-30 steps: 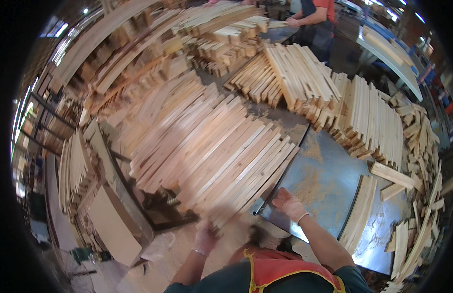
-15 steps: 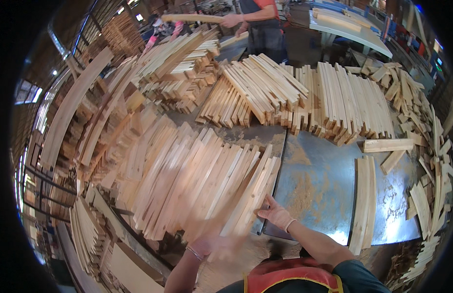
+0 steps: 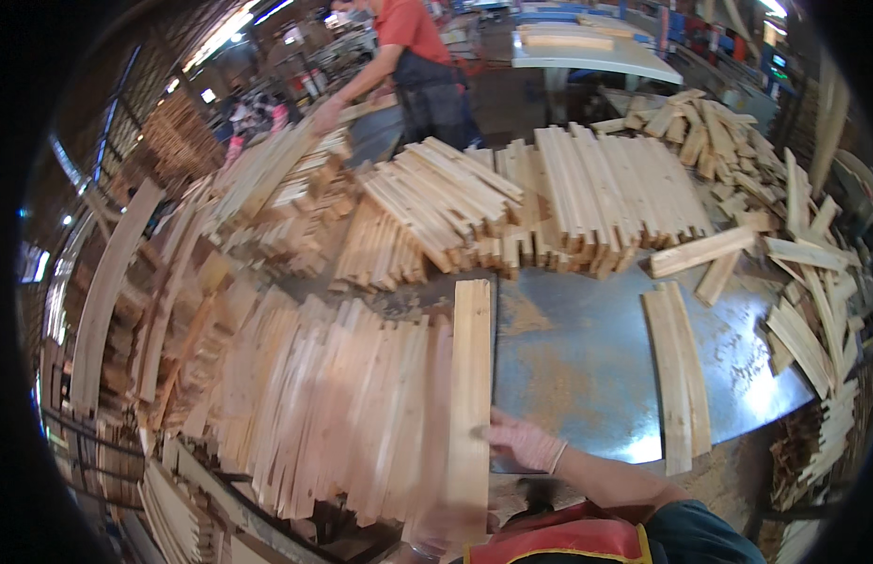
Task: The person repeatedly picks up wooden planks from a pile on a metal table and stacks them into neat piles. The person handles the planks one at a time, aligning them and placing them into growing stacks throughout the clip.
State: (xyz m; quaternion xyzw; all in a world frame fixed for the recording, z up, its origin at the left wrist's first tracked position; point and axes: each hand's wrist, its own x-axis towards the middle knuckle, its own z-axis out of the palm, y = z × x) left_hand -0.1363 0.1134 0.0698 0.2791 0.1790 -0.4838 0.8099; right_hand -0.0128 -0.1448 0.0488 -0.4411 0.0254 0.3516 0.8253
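A pale wooden board (image 3: 470, 376) stands out lengthwise in front of me, beside the row of similar boards (image 3: 361, 414) on its left. At its right edge my right hand (image 3: 526, 442) grips it, the fingertips partly hidden by the wood. My left hand (image 3: 444, 528) is at the board's near end, overlapping it, and its fingers are smeared by motion. Both hands seem to wear pale, thin gloves, though the left is blurred.
A metal tabletop (image 3: 577, 376) dusted with sawdust lies to the right, with two boards (image 3: 676, 376) on it. Stacked boards (image 3: 615, 197) line its far side. Loose offcuts (image 3: 718, 132) heap up at far right. A co-worker (image 3: 417, 75) in a red shirt stands beyond, reaching toward another stack.
The view has shifted. One board at the row's right end now stands apart, turned more upright in view, with both hands at it. The co-worker has lowered a board onto the far stack.
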